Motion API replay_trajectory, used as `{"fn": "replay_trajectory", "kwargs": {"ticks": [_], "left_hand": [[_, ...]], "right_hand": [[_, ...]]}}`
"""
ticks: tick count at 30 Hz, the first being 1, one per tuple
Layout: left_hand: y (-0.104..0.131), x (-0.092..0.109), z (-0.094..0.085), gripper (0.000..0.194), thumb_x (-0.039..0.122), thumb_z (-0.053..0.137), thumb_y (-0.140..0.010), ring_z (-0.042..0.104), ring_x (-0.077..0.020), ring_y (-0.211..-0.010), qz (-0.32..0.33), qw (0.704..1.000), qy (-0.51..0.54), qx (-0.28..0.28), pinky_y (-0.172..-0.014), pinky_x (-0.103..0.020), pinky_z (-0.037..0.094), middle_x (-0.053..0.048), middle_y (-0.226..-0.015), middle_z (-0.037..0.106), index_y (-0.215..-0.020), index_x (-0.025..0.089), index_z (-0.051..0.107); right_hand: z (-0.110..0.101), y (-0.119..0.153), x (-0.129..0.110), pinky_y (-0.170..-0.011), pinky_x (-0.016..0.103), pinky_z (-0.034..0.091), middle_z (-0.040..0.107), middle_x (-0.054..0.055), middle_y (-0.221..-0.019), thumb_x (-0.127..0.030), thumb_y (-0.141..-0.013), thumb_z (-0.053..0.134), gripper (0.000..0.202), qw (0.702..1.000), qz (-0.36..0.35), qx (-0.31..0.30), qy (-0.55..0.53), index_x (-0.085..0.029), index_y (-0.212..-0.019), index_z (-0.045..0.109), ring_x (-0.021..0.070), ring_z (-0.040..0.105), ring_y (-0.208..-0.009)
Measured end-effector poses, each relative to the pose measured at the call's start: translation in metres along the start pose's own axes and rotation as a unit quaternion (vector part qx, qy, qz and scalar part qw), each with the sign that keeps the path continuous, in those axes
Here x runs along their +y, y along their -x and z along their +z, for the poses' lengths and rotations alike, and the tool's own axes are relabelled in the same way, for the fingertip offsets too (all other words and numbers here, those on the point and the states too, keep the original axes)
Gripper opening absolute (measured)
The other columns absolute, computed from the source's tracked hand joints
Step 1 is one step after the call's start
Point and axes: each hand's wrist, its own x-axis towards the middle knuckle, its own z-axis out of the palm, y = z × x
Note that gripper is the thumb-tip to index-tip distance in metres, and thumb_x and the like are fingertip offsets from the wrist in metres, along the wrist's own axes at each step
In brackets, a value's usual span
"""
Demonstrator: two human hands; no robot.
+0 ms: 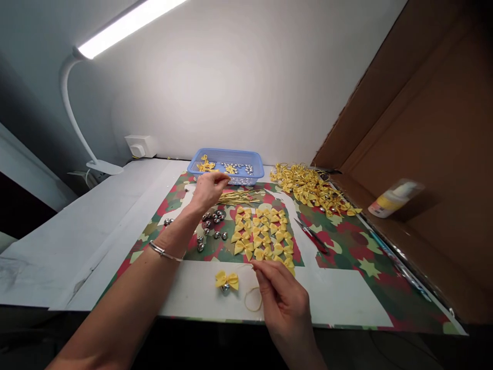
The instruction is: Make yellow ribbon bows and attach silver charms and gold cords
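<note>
My right hand (283,298), at the front edge, pinches a thin gold cord (253,308), which hangs in a loop below the fingertips. One end of the cord runs toward a yellow bow (227,279) with a silver bell (225,288) under it, lying on the white surface. My left hand (210,189) reaches far forward, in front of the blue basket (227,152) and over a bundle of gold cords (239,197). Its fingertips are pressed together; what they hold, if anything, is too small to make out. Several yellow bows (262,228) lie in columns between the hands.
Loose silver bells (211,221) lie beneath my left forearm. A heap of corded bows (311,187) sits at the back right, near red-handled scissors (313,237). A bottle (395,199) stands by the cardboard wall (416,118). A lamp (69,103) lights the table from the left.
</note>
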Motion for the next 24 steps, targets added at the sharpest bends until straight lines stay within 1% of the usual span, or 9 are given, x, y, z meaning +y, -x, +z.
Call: {"fn": "replay_trajectory", "kwargs": {"ticks": [6,8,10,12,14,16,18,20,24], "left_hand": [[0.038,0.031,-0.019,0.027,0.027,0.067,-0.098,0.072,-0.0249,-0.100,-0.043,0.968,0.246,0.039,-0.083,-0.044,0.062,-0.010,-0.122,0.070,-0.123,0.016,0.066],[0.061,0.043,-0.023,0.010,0.015,0.065,-0.098,0.074,-0.0178,-0.096,-0.063,0.942,0.325,0.046,-0.083,-0.031,0.063,-0.007,-0.106,0.074,-0.107,0.014,0.070],[0.086,0.055,-0.022,0.013,0.007,0.063,-0.097,0.076,-0.0106,-0.089,-0.088,0.916,0.390,0.043,-0.082,-0.017,0.062,-0.003,-0.093,0.075,-0.096,0.016,0.072],[0.112,0.063,-0.018,0.016,0.005,0.063,-0.096,0.077,-0.0085,-0.082,-0.113,0.892,0.436,0.035,-0.079,-0.013,0.063,-0.001,-0.087,0.077,-0.091,0.018,0.073],[0.136,0.067,-0.013,0.015,0.005,0.068,-0.092,0.079,-0.0100,-0.082,-0.142,0.874,0.465,0.021,-0.077,-0.013,0.064,-0.002,-0.086,0.078,-0.091,0.018,0.075],[0.156,0.065,-0.010,0.014,0.004,0.072,-0.089,0.080,-0.0110,-0.081,-0.176,0.855,0.489,0.005,-0.073,-0.012,0.065,-0.001,-0.084,0.079,-0.091,0.018,0.077],[0.171,0.060,-0.008,0.017,0.004,0.076,-0.086,0.081,-0.0112,-0.079,-0.242,0.811,0.532,0.002,-0.073,-0.012,0.065,0.000,-0.084,0.080,-0.093,0.019,0.078],[0.181,0.054,-0.009,0.019,0.002,0.080,-0.083,0.081,-0.0132,-0.079,-0.281,0.787,0.550,0.004,-0.075,-0.016,0.067,-0.001,-0.084,0.080,-0.092,0.019,0.079],[0.195,0.047,-0.013,0.018,-0.001,0.078,-0.084,0.079,-0.0118,-0.076,-0.338,0.761,0.554,0.021,-0.073,-0.016,0.066,-0.002,-0.080,0.079,-0.088,0.017,0.078]], "right_hand": [[-0.002,-0.005,-0.003,-0.080,0.025,0.062,0.075,0.007,-0.099,-0.011,-0.098,0.057,0.022,1.000,-0.003,0.003,0.003,-0.021,-0.107,0.075,0.0179,0.074,-0.090],[-0.003,-0.007,-0.005,-0.077,0.026,0.062,0.076,0.007,-0.097,-0.014,-0.098,0.059,0.020,1.000,0.009,0.019,-0.014,-0.021,-0.105,0.076,0.0187,0.074,-0.087],[-0.005,-0.010,-0.010,-0.073,0.026,0.061,0.076,0.007,-0.093,-0.021,-0.098,0.061,0.018,0.997,0.049,0.025,-0.049,-0.022,-0.102,0.078,0.0187,0.073,-0.082],[-0.006,-0.013,-0.018,-0.066,0.026,0.060,0.075,0.006,-0.088,-0.031,-0.100,0.061,0.022,0.986,0.120,-0.020,-0.117,-0.021,-0.103,0.080,0.0168,0.070,-0.071],[-0.005,-0.018,-0.028,-0.059,0.026,0.058,0.074,0.006,-0.088,-0.040,-0.101,0.059,0.030,0.954,0.196,-0.102,-0.201,-0.021,-0.110,0.080,0.0134,0.064,-0.061],[-0.001,-0.021,-0.036,-0.057,0.025,0.056,0.074,0.007,-0.094,-0.043,-0.099,0.063,0.032,0.930,0.235,-0.128,-0.252,-0.023,-0.117,0.079,0.0119,0.062,-0.059],[0.003,-0.022,-0.039,-0.062,0.026,0.058,0.074,0.007,-0.101,-0.039,-0.092,0.073,0.028,0.933,0.231,-0.089,-0.260,-0.027,-0.116,0.080,0.0147,0.066,-0.070],[0.006,-0.020,-0.039,-0.066,0.027,0.059,0.074,0.006,-0.098,-0.034,-0.087,0.080,0.024,0.945,0.198,-0.036,-0.258,-0.030,-0.110,0.082,0.0178,0.068,-0.079],[0.011,-0.013,-0.038,-0.055,0.022,0.050,0.063,-0.001,-0.069,-0.035,-0.091,0.077,0.010,0.929,0.180,0.036,-0.322,-0.031,-0.095,0.084,0.0107,0.057,-0.059]]}}
